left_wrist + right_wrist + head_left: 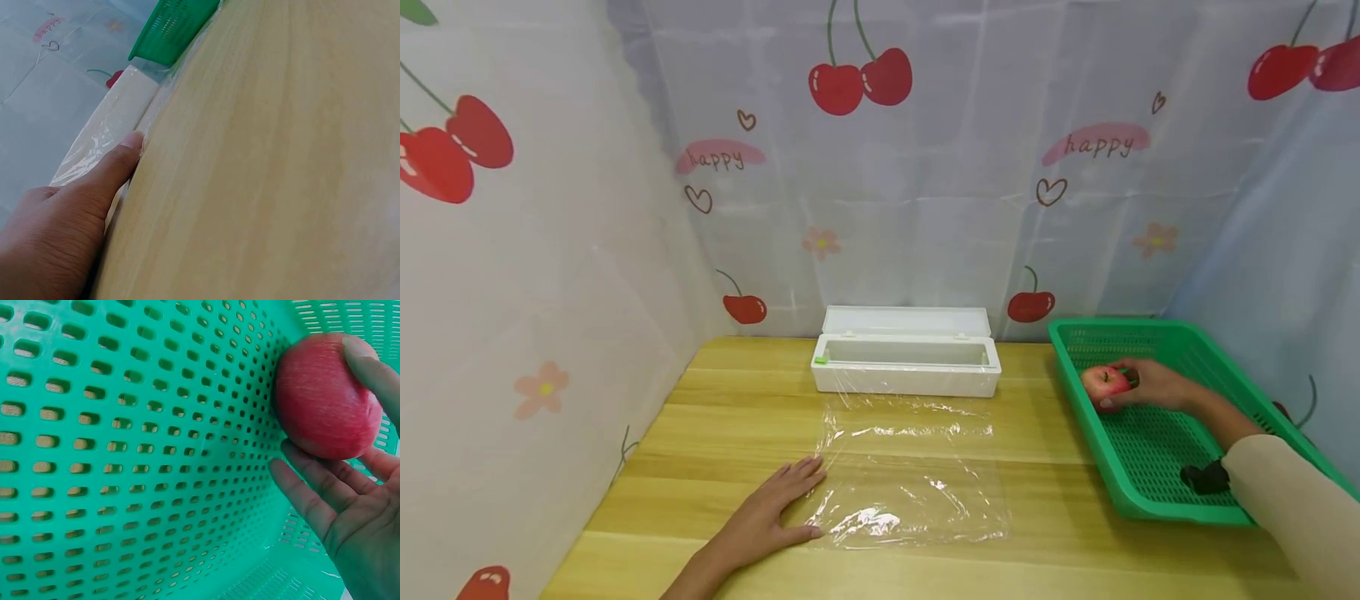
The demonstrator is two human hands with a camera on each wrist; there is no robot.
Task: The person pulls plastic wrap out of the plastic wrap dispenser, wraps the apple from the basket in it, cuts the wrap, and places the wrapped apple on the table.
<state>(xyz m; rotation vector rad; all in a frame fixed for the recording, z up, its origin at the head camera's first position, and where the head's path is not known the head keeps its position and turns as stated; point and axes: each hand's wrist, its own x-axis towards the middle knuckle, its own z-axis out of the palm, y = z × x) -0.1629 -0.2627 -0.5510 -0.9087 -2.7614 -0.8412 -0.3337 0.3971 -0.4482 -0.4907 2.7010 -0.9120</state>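
My right hand (1153, 385) grips a red apple (1103, 387) inside the green basket (1116, 477), near its left wall. In the right wrist view the thumb lies over the apple (325, 397) and the fingers reach beneath it. My left hand (767, 512) rests flat on the table with fingers spread, its fingertips at the left edge of a sheet of clear plastic wrap (917, 483). That sheet runs forward over the wood from a white wrap dispenser box (906, 382), whose lid (906, 321) stands raised at the back.
A wooden table (700, 442) carries everything, with a cherry-print curtain (925, 208) behind and at both sides. The basket takes up the table's right side. A black strap or device (1204, 478) shows at the right sleeve. A small green piece (822, 360) sits on the dispenser's left end.
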